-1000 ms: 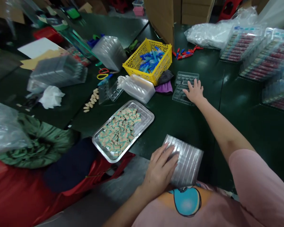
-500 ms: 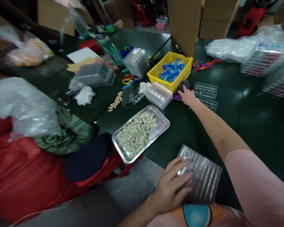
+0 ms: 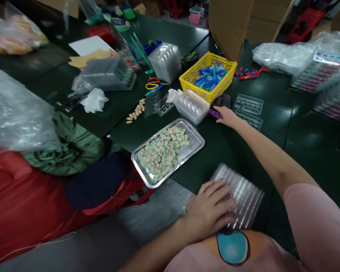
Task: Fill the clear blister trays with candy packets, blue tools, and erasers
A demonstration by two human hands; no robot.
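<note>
My left hand (image 3: 215, 206) lies with fingers extended on the near stack of clear ribbed plastic trays (image 3: 248, 198), close to my body. Across the table, my right arm is stretched out and my right hand (image 3: 228, 116) closes its fingertips on a small purple object (image 3: 215, 113), whose kind I cannot make out. Just left of it is a stack of clear plastic blister trays (image 3: 192, 107). Behind the fingers sits a crumpled black thing (image 3: 223, 101). A metal tray (image 3: 197, 141) holding many small beige and green pieces (image 3: 161, 155) lies between my hands and the left side.
A yellow basket (image 3: 187, 80) holds blue pens. Red pens (image 3: 251, 73) lie right of it. Loose clear trays (image 3: 248, 104) are beside my right hand. Scissors (image 3: 153, 84), a green-tinted bottle (image 3: 134, 47) and more stacked trays (image 3: 106, 73) stand farther back. A red bag (image 3: 25, 204) is at left.
My right hand has drawn slightly back and down, from outstretched fingers near the black thing to a grip on the purple object. My left hand stays on the stack. The view has shifted slightly.
</note>
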